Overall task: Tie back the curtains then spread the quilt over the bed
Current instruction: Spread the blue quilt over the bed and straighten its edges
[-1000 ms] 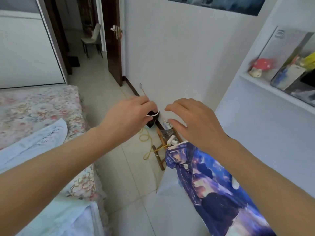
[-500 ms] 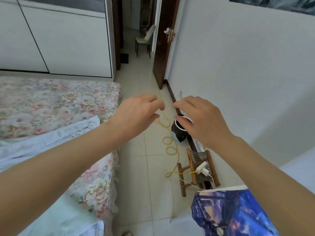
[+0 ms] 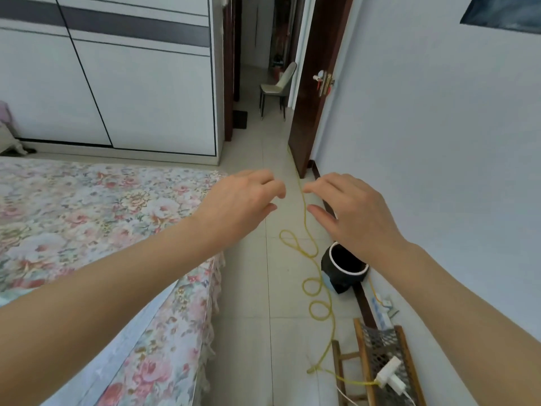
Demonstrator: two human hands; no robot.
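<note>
**Two empty hands over the floor beside the bed**

A big white wardrobe [image 3: 131, 92] is standing along the far wall. In front of it, the bed [image 3: 87, 218] is lying on the left, wearing a flowery sheet. A pale blue quilt [image 3: 117, 341] is showing at the bed's near edge, under the left arm; most of it is hidden. No curtains are showing here.

A brown door [image 3: 316, 83] is standing open past the bed, and a chair [image 3: 278, 86] is sitting in the hall behind it.

The left hand [image 3: 237, 203] and the right hand [image 3: 354, 215] are reaching out side by side, near each other but not touching. Both are open with bent fingers, holding nothing.

Under them, a yellow cord [image 3: 310, 259] is curling in loops across the floor tiles. A black pot with a white rim [image 3: 342, 268] is sitting by the wall, partly hidden by the right wrist. A small wooden stool [image 3: 377, 361] is lying near the bottom, with a white plug [image 3: 389, 376] on it.
</note>
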